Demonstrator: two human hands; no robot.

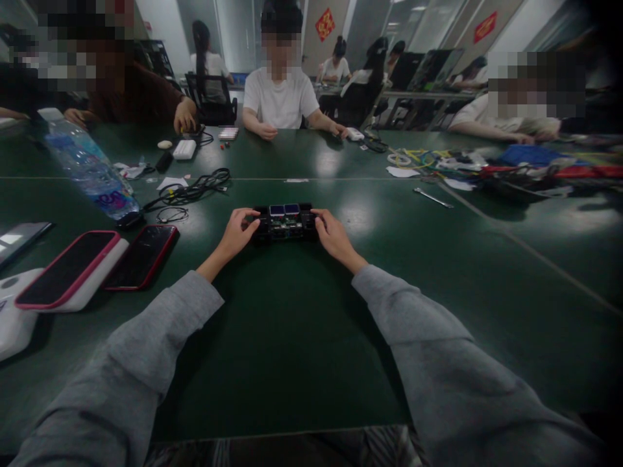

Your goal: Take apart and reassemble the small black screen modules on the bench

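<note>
Broad dark-green table [287, 350] with a smooth, faintly reflective top, crossed by pale seams. At its right side lies a tangled heap of yellow, blue, red and black cables [525, 165]; at its left are two clear plastic bottles with printed labels [100, 175]. Near the bottles rests a loosely looped black cable [204, 187]. The black, oblong electronic device with an exposed circuit board and two small dark square panels [285, 224] is at the middle of the table, between the person's two hands. The left hand [241, 228], partly closed, has its thumb and curled fingers on the device's left end; the right hand [333, 233], similarly curved, holds the right end. To the left, a pink-framed, black-screened phone [73, 269] lies on a white object, just beside a red-edged black phone [146, 256]. Beyond the right hand lies a slender silver metal wrench [433, 198]
</note>
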